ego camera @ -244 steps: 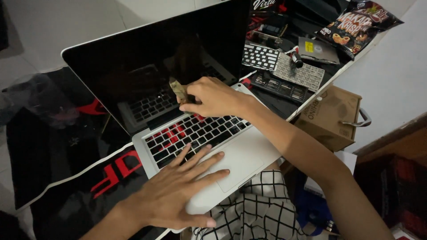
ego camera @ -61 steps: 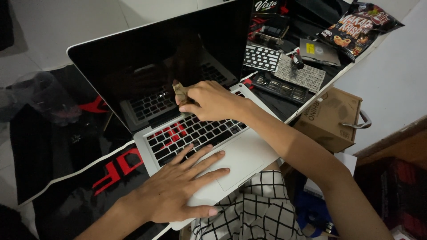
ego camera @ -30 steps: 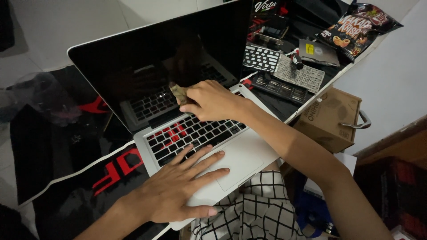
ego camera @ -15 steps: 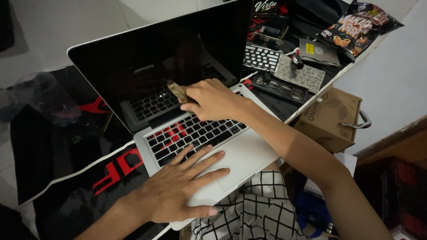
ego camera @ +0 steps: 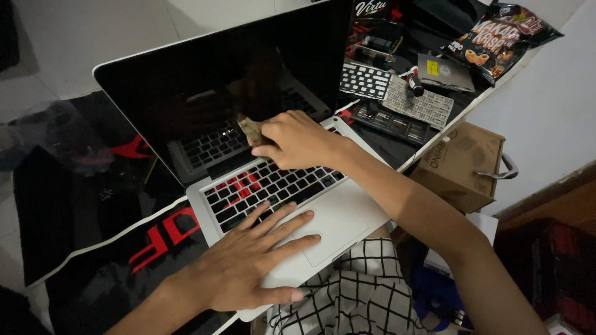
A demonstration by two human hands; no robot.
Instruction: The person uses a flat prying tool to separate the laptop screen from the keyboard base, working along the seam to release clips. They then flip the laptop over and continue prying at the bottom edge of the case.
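The cardboard box beside the desk is closed (contents hidden). The right hand pinches a small tan cloth against the laptop hinge; the left hand lies spread flat on the palm rest.

A black mat with red and white markings covers the bench to the left of the workspace. Toward the far right of the bench lie a loose white keyboard panel, a second pale key sheet just beside it, and a dark keyboard piece nearer the edge. A small dark marker-like item rests between the two pale sheets. A grey flat box sits behind them, next to a snack bag. Below the bench edge stands a brown cardboard box with a metal handle. Checked black-and-white cloth shows at the bottom.
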